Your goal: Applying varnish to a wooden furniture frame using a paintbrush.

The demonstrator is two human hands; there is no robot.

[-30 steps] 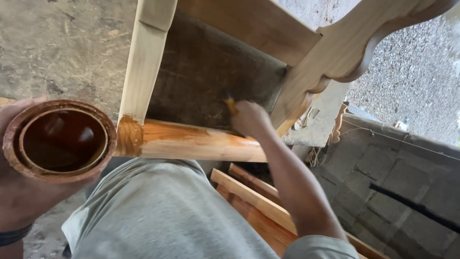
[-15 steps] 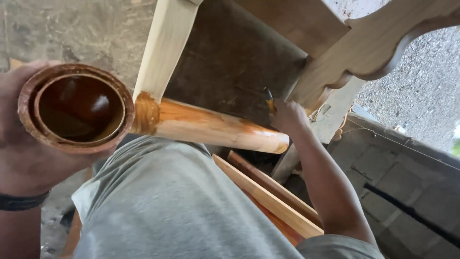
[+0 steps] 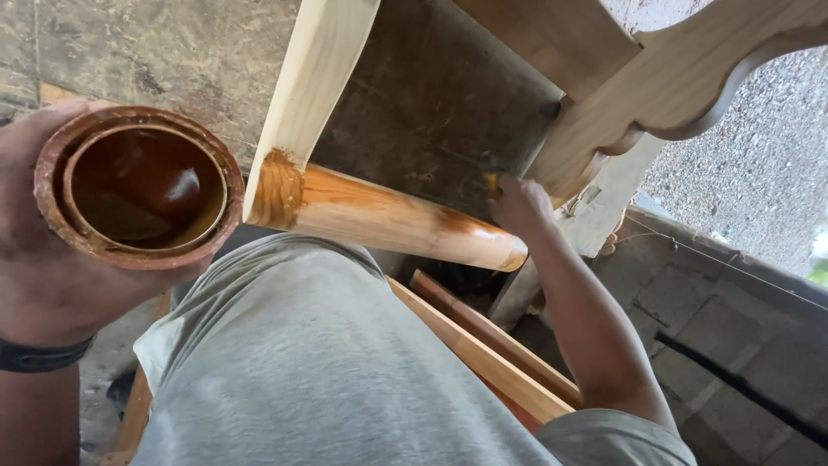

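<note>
A single head-worn camera looks steeply down from just above the round varnished rail, which crosses the middle of the frame very near the lens. Left of the rail, the left hand with its brown tin looms large at the frame edge; at the rail's far right end sits the right hand. Below the rail the person's grey-clad knee fills the foreground, and beyond the rail lies the floor.

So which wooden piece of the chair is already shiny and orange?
The round rung running across the middle, just above the person's grey-clothed knee. It is glossy amber, while the flat leg and the curvy rail are pale and bare.
</note>
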